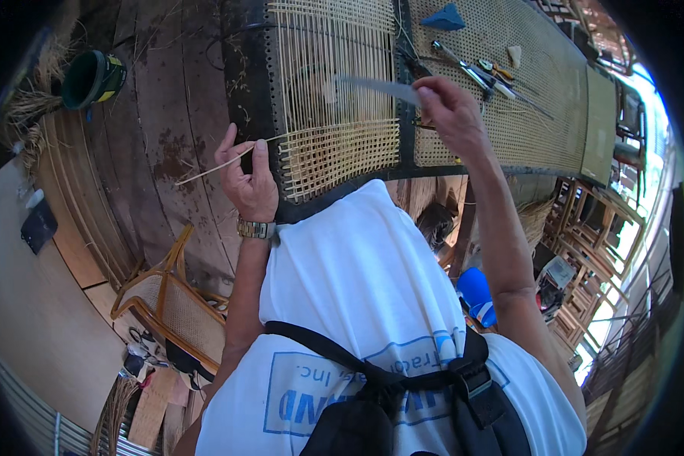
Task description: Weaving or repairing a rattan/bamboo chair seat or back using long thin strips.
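A dark wooden frame (pixel 249 83) lies before me, strung with pale lengthwise cane strands (pixel 311 57). Its near end carries a band of open cane weave (pixel 334 156). My left hand (pixel 252 186) is at the frame's left edge, thumb and fingers closed on a loose cane strand (pixel 205 173) that runs from the weave out to the left. Over the right side of the frame, my right hand (pixel 454 118) grips the end of a flat, pale, thin strip (pixel 384 87). This strip points left across the lengthwise strands, its far end blurred.
On the finished cane panel (pixel 539 99) at right lie pliers (pixel 495 71), a blue piece (pixel 444 17) and several long tools. A dark green bucket (pixel 83 80) stands at far left. A cane-seated chair (pixel 175 304) is at lower left, stacked wooden frames (pixel 593 220) at right.
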Available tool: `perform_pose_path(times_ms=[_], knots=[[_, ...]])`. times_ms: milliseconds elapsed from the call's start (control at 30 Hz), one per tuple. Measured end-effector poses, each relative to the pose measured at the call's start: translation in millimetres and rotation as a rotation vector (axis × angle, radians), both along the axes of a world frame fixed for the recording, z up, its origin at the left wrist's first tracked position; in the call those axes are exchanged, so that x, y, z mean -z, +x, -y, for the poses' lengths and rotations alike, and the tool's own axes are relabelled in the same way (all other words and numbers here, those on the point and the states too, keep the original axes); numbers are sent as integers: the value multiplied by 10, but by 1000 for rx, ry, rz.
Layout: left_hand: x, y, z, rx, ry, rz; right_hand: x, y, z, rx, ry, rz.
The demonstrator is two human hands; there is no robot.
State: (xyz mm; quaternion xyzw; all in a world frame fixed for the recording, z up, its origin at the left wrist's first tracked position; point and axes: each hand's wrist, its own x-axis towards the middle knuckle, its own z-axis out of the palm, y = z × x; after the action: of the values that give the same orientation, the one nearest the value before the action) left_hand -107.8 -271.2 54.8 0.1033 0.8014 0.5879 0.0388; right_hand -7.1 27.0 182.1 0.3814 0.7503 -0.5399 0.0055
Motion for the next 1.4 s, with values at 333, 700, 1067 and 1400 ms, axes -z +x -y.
perform_pose_path(times_ms=[333,700,1067,1400], knots=[[-72,-155,159,-38,-10,150,297,934,-1038,278,-138,-55],[153,-193,1147,-358,-77,711,1591,1702,-916,345,507,69],[-126,242,-168,-76,-803,164,917,1040,-424,-293,115,-280],[-322,1014,-858,296,-788,-441,1179,973,-428,-371,189,-374]])
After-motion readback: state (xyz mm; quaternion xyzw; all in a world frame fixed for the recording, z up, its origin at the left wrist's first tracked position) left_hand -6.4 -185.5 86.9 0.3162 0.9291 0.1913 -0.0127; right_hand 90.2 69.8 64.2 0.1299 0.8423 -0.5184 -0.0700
